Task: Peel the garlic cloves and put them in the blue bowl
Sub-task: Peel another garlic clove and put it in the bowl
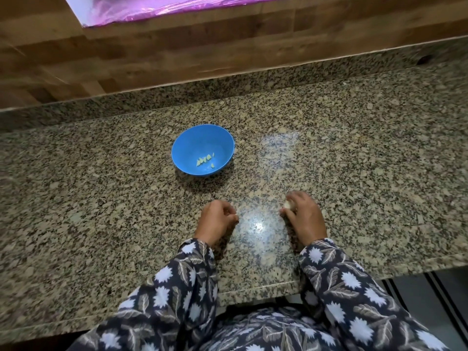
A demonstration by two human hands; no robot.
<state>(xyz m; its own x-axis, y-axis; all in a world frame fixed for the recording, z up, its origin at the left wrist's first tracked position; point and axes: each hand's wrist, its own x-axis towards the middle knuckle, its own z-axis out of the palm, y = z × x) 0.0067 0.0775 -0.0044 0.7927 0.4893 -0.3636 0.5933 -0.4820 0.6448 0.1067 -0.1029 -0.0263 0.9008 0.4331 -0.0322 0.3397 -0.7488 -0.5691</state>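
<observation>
A blue bowl [188, 138] stands on the speckled granite counter [354, 160], with several peeled pale-green garlic cloves [204, 160] lying in its bottom. My right hand [305, 219] rests on the counter below and to the right of the bowl, fingers curled around a whitish piece of garlic [288, 204] that shows at the fingertips. To its left, my left hand [216, 221] lies on the counter with fingers curled shut; whether it holds anything is hidden.
A wooden-look tiled wall [152, 59] rises behind the counter, with a purple shiny sheet [152, 8] at the top. The counter's front edge [253, 287] runs just before my body. A dark floor strip [430, 287] shows at lower right.
</observation>
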